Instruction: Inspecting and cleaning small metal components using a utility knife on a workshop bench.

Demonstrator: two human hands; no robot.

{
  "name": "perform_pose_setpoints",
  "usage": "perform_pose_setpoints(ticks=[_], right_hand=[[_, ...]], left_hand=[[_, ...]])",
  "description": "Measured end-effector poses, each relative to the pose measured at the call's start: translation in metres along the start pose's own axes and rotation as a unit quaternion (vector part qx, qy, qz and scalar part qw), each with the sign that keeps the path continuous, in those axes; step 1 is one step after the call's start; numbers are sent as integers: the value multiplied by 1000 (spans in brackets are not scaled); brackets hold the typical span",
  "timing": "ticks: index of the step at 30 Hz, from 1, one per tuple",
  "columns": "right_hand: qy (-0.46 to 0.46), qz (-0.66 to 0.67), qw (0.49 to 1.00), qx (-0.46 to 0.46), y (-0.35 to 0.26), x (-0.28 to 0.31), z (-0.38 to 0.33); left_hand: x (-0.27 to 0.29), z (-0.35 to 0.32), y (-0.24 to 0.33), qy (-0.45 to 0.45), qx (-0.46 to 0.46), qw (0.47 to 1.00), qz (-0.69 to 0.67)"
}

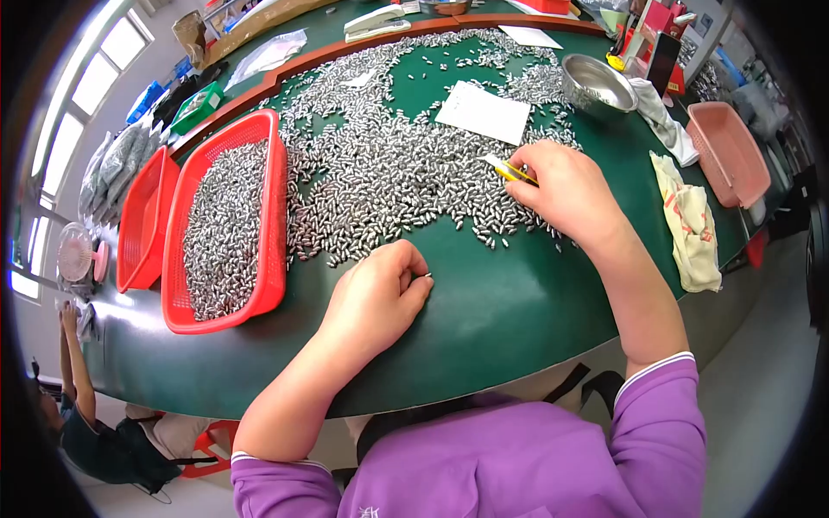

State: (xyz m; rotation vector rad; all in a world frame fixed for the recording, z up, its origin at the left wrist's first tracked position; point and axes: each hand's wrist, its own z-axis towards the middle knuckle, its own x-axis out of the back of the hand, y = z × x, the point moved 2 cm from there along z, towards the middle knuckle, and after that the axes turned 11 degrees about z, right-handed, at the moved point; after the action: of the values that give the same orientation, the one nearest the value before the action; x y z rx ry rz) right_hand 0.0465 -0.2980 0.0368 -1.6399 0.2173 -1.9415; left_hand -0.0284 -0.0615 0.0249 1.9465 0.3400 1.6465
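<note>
My right hand (566, 186) is closed around a yellow utility knife (515, 173), its pale blade pointing left over the near right part of a heap of small silver metal pieces (389, 177). Just in front of the heap, my left hand (377, 289) rests low on the green tabletop (484, 302) with thumb and fingers pinched together. A tiny bit shows at those fingertips, too small to name. To the left stands a red plastic basket (278, 216) filled with more of the same pieces. A white paper sheet (484, 112) lies on the heap beyond the knife.
Another red basket (142, 224) stands at far left. A steel bowl (598, 82), a yellowish cloth (689, 220) and a pink basket (730, 155) are on the right. A wooden rail (345, 53) edges the table's back, with a stapler (376, 24) beyond. Another person (104, 440) sits lower left.
</note>
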Motion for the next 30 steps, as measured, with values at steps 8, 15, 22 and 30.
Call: perform_pose_setpoints(ticks=[8,15,22,30], right_hand=[[56,67,996,33,-28,11,-11],[-100,196,964,151,-59,-14,-45],[-109,108,969,193,-54,-24,-52],[-100,98,972,189,-50,-29,-50]], left_hand=[[6,-1,-2,-52,8,999,7],[2,-2,-4,-45,11,999,-6],[1,3,3,-6,-42,999,15],[-4,3,2,18,-113,992,46]])
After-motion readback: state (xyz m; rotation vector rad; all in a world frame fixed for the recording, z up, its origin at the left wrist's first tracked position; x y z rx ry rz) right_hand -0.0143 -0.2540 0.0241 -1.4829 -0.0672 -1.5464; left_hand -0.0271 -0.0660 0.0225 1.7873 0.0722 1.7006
